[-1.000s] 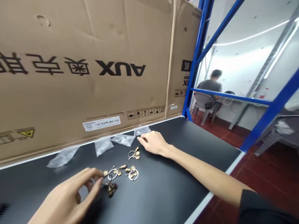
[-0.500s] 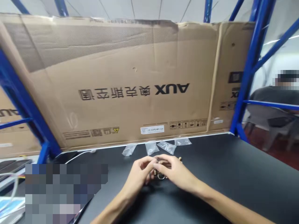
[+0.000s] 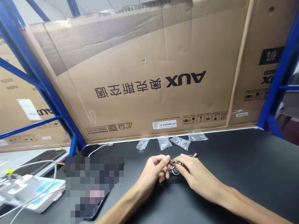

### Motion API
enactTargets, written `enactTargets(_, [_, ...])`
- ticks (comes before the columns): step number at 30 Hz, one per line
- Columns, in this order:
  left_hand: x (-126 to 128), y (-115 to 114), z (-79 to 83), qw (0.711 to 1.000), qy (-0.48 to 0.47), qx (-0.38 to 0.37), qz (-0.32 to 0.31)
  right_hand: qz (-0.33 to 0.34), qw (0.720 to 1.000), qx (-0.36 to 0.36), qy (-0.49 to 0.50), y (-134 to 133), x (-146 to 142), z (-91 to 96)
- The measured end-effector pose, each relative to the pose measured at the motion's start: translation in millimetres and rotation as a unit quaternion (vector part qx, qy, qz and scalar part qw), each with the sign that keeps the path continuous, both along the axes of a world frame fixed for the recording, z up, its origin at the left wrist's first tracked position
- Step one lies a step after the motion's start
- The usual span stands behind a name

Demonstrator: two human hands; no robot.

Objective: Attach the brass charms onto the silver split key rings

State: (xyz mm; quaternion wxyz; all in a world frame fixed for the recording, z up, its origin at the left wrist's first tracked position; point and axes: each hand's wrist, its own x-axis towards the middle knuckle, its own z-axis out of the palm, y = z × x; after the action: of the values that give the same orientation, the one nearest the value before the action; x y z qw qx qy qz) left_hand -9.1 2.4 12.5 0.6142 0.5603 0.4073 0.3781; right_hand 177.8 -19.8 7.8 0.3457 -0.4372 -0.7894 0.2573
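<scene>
Over the black table, my left hand (image 3: 156,168) and my right hand (image 3: 195,172) meet at a small bronze-coloured metal piece with linked rings. A pale metal ring (image 3: 175,170) hangs between them, below the fingertips. My right hand is closed over the metal piece (image 3: 181,163) from above and hides much of it. Past its knuckles, a small golden knob (image 3: 195,155) sticks out. The left thumb and forefinger pinch the left end of the piece, with the other fingers curled beneath. Fine details of the links are too small to make out.
Several clear plastic bags (image 3: 164,143) lie along the table's back edge, before a large cardboard box (image 3: 144,109). On the left are a dark tablet-like device (image 3: 97,211), partly blurred out, a white box (image 3: 44,194) and white cables (image 3: 54,174). Blue rack posts (image 3: 277,81) flank the table.
The view has turned left and down, so the scene sits further right. My fingertips have drawn slightly apart, showing more of the metal piece between them.
</scene>
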Motion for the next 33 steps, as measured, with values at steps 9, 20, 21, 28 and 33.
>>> enactTargets(9, [2.1,-5.0,8.3,0.999,0.023,0.042,-0.018,-0.01,1.0,0.016,-0.014,2.6,3.7,1.5])
enactTargets(20, [-0.9,-3.2,0.2,0.988,-0.107,-0.107,-0.022,-0.021,0.999,0.028,-0.042,-0.3,2.1,1.6])
enactTargets(21, [0.6,-4.5,0.2,0.992,-0.089,-0.087,-0.014,-0.024,0.998,0.029,-0.044,-0.5,2.1,1.5])
enactTargets(28, [7.9,-11.6,3.9,0.998,0.028,0.057,0.01,-0.036,0.998,0.032,-0.048,-0.8,2.8,0.6])
enactTargets(33, [5.5,-8.5,-1.2,0.999,0.002,0.046,0.001,-0.048,0.997,0.023,-0.049,2.0,3.3,0.7])
